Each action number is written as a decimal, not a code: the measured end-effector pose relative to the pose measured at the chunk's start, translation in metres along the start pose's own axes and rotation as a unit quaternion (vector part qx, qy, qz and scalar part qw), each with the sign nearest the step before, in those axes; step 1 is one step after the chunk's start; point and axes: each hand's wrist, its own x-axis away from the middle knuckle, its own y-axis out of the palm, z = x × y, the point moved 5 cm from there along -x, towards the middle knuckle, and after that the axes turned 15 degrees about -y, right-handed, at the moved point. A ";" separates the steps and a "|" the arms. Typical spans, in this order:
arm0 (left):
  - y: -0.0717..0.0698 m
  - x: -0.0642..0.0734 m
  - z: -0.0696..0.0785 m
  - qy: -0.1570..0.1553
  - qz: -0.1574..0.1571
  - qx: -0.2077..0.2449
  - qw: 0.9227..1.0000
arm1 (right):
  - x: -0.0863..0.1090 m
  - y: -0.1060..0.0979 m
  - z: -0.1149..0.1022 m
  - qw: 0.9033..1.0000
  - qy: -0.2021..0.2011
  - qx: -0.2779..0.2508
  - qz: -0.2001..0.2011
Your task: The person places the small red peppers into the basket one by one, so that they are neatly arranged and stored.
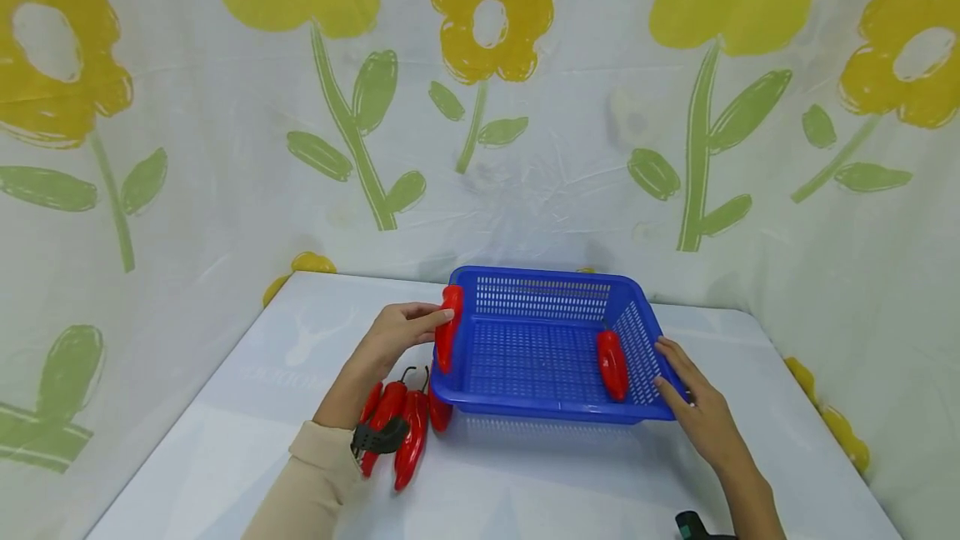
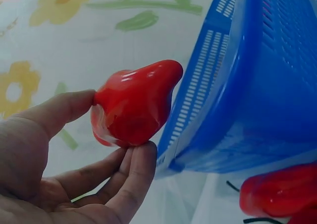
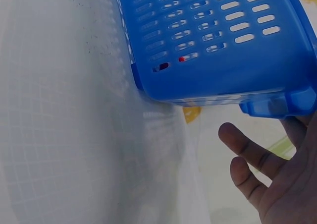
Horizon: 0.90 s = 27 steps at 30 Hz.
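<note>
My left hand [image 1: 393,335] pinches a glossy red chili pepper [image 1: 449,330] between thumb and fingertips, beside the left rim of a blue plastic basket [image 1: 540,408]. The left wrist view shows that pepper [image 2: 133,107] end-on, with the basket wall [image 2: 218,120] just right of it. On the basket's right rim, my right hand [image 1: 701,411] grips the edge, its thumb over the top. In the right wrist view two fingers [image 3: 252,149] of it extend free below the rim. Another red pepper [image 1: 612,365] lies inside the basket, near its right wall.
Several red peppers [image 1: 411,440] with dark stems lie on the white table [image 1: 540,498], left of the basket and partly behind my left wrist. A flower-patterned cloth [image 1: 555,190] hangs behind the table. A dark object [image 1: 693,525] shows at the bottom by my right forearm.
</note>
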 end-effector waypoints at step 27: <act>0.056 -0.022 0.042 -0.003 -0.118 0.023 0.993 | -0.001 0.001 0.001 1.000 0.002 0.005 0.003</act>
